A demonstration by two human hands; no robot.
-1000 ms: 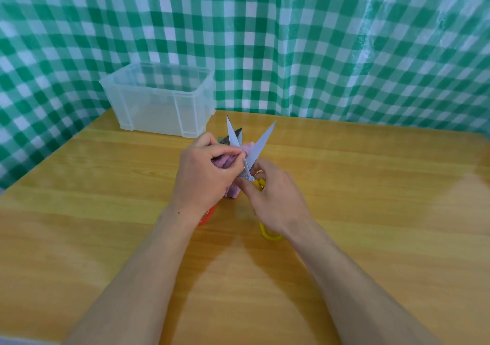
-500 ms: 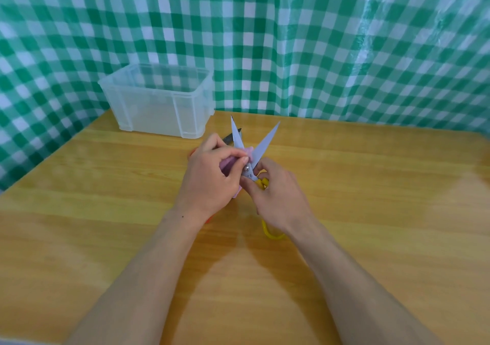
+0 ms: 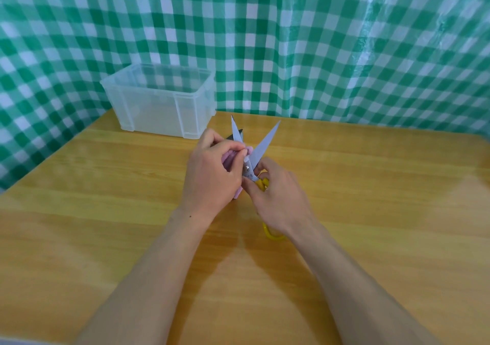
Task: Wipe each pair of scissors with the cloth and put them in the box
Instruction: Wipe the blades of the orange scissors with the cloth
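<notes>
the right hand (image 3: 278, 199) grips the yellow handles of the scissors (image 3: 264, 141), blades spread above mid-table. the left hand (image 3: 209, 175) pinches the cloth (image 3: 227, 160) onto 1 blade. a slip there could cut fingertips. the box (image 3: 153, 111) sits well apart.

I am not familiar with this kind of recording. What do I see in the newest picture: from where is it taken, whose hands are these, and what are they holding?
There is no machine here: a person works with two bare hands. The camera sits on the person's head and looks forward and down, so you see roughly what the person sees. The right hand grips yellow-handled scissors by the handles, blades spread open and pointing away. The left hand pinches a pink cloth against the left blade. Below them is a wooden table. At its far left corner stands a clear plastic box, and a green checked sheet hangs behind.
</notes>
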